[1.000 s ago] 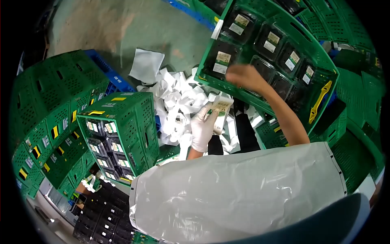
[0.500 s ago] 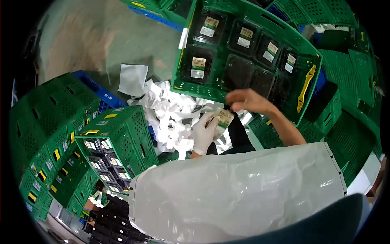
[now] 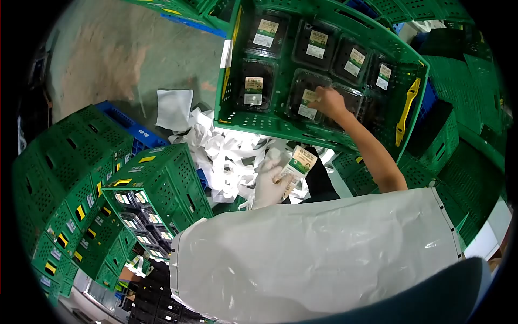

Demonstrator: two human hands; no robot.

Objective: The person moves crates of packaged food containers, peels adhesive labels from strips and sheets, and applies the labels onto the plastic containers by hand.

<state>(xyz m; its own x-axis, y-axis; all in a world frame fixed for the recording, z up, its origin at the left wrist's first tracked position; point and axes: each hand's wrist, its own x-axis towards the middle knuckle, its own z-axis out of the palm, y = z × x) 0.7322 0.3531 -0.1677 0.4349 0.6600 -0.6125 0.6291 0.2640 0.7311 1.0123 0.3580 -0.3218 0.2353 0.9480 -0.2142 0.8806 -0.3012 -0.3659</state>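
Observation:
My left hand (image 3: pixel 270 186), in a white glove, grips a stack of printed labels (image 3: pixel 301 161) in front of the apron, below the green crate (image 3: pixel 280 123). My bare right hand (image 3: pixel 330 102) reaches into that crate, its fingers pinched at the right edge of a label (image 3: pixel 308 106) lying on the lid of a dark plastic box. Behind it, several boxes carry similar labels, such as the labelled box (image 3: pixel 318 43) in the far row. To the right of my hand, boxes in the near row show no label; my forearm partly covers them.
White backing strips (image 3: pixel 226 151) are heaped on the floor below the crate. Stacked green crates (image 3: pixel 59 156) stand at left, and a crate of labelled boxes (image 3: pixel 162 167) is nearer. More green crates (image 3: pixel 469 102) rise at right. A grey-white apron (image 3: pixel 313 254) covers my lap.
My right hand has moved from beside the left hand up into the crate, and a label now lies on the near-row box there. The left hand has lowered slightly with its labels.

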